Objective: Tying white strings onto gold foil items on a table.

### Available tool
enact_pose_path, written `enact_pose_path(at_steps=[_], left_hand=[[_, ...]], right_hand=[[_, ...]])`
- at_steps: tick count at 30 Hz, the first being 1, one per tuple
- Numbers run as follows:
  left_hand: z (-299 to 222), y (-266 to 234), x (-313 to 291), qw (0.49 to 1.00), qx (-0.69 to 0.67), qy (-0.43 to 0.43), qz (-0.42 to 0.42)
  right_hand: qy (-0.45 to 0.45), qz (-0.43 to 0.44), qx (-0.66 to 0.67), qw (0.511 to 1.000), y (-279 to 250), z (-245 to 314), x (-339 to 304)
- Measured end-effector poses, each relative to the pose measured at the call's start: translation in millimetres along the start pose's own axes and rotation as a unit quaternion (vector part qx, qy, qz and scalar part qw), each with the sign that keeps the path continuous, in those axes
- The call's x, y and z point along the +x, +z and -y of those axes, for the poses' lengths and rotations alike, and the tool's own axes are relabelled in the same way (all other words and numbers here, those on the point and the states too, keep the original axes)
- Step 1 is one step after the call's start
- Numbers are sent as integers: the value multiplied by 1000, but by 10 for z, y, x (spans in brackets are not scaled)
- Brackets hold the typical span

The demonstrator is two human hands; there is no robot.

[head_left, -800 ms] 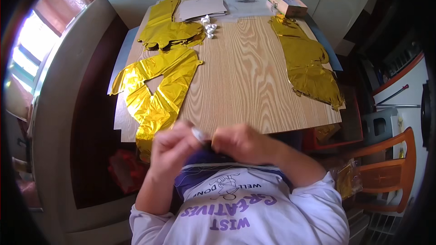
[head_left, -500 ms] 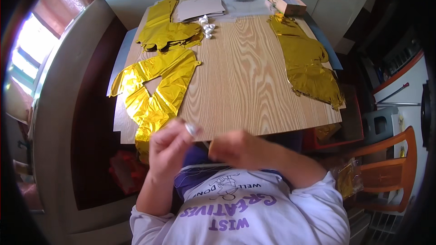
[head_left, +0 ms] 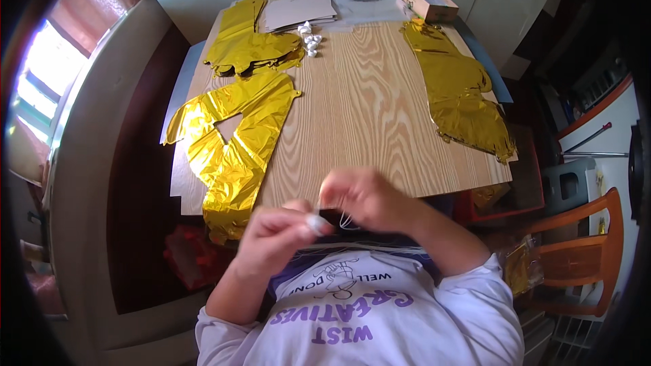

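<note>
While your left hand [head_left: 272, 232] pinches the small white bundle [head_left: 314, 221], long axis unclear, the bundle lies leftward and bodyward of your right hand [head_left: 363, 198], which seems to pinch white string [head_left: 345, 221]; beyond is the wooden table [head_left: 352, 108].

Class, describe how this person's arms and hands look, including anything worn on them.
The left hand and right hand are bare, without gloves, and no watch or bracelet shows at the wrists. Loose, creased white sleeves end near the elbows, leaving the forearms uncovered. They belong to a white top with purple lettering. Finer details on the fingers are blurred.
</note>
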State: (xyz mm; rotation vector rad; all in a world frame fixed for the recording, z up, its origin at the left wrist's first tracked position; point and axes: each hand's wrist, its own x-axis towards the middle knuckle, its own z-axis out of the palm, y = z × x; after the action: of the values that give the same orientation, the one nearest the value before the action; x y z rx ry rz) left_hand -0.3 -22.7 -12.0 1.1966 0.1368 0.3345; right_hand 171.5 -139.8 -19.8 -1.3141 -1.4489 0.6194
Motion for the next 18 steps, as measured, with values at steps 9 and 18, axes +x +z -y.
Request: enact_pose_path(at_steps=[9,18], left_hand=[[-6,124,40,997,-65,11,-51],[65,79,26,995,-5,-50,-84]], right_hand=[[4,21,29,999,102,-117,-36],[31,47,20,998,97,-34,-82]])
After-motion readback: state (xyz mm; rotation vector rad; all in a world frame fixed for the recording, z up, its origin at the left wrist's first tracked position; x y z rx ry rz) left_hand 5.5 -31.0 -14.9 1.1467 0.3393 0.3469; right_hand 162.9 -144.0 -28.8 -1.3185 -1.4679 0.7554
